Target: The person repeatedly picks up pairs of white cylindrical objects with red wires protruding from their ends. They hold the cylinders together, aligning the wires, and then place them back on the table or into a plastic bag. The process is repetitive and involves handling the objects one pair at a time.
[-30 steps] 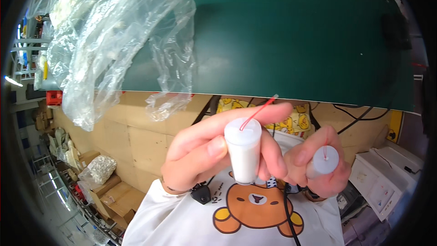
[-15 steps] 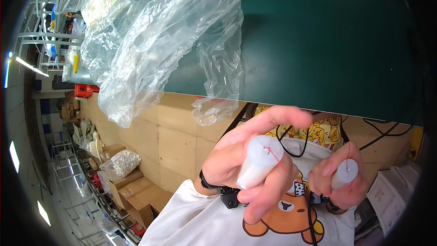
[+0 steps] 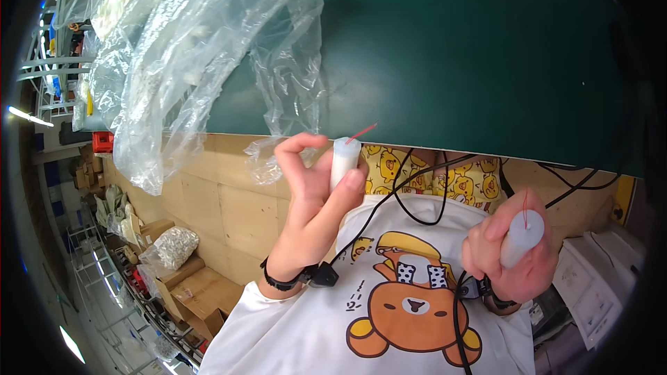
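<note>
My left hand (image 3: 313,198) grips a short white cylinder (image 3: 343,164) near the table's front edge. A red thread (image 3: 361,133) sticks out of the cylinder's upper end and slants to the right. The forefinger of that hand is bent and stands off from the cylinder. At the right, in front of my shirt, my right hand (image 3: 478,250) is wrapped around a second white cylinder (image 3: 522,235). From the middle of its round end face rises a red thread (image 3: 526,205). My fingers hide the lower part of both cylinders.
A large clear plastic bag (image 3: 187,48) lies on the dark green table (image 3: 445,62) and hangs over its front edge. Black cables (image 3: 417,221) loop across my lap. Cardboard boxes (image 3: 191,288) and a filled clear bag (image 3: 174,246) stand on the left.
My left hand, with its cylinder, has moved left and forward toward the table edge, turning as it went. My right hand keeps its cylinder nearly in place. The view has shifted a little rightward.
</note>
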`<state>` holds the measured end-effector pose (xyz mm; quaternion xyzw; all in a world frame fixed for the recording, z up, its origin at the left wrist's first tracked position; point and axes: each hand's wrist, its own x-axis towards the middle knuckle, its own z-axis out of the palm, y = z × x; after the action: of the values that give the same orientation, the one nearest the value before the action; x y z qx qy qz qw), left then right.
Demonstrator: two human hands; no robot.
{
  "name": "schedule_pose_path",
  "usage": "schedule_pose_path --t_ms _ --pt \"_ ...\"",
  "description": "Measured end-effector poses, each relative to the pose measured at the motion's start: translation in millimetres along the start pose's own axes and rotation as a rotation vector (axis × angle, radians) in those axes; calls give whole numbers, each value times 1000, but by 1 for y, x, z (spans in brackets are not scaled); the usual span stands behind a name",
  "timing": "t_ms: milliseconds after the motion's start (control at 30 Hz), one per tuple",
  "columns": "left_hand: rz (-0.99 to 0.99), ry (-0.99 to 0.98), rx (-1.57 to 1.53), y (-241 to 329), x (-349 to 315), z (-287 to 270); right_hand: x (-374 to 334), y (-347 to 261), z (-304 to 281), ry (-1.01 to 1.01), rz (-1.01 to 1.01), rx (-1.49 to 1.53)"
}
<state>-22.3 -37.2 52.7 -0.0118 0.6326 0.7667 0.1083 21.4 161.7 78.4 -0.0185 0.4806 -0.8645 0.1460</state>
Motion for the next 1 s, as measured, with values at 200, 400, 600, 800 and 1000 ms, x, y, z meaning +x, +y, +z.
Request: schedule_pose_path --t_ms 200,400,600,800,1000 --pt "46 -14 542 -24 -13 -20 2 8 -15 -17 -51 58" --pt "156 29 910 -34 -5 -17 3 10 -26 56 -18 179" --pt "115 56 950 -32 -4 -12 8 7 -34 62 12 185" --pt "-52 143 824 -22 4 -7 15 6 -39 76 45 182" --pt "-76 104 703 -22 -10 -13 12 6 -41 90 50 158"
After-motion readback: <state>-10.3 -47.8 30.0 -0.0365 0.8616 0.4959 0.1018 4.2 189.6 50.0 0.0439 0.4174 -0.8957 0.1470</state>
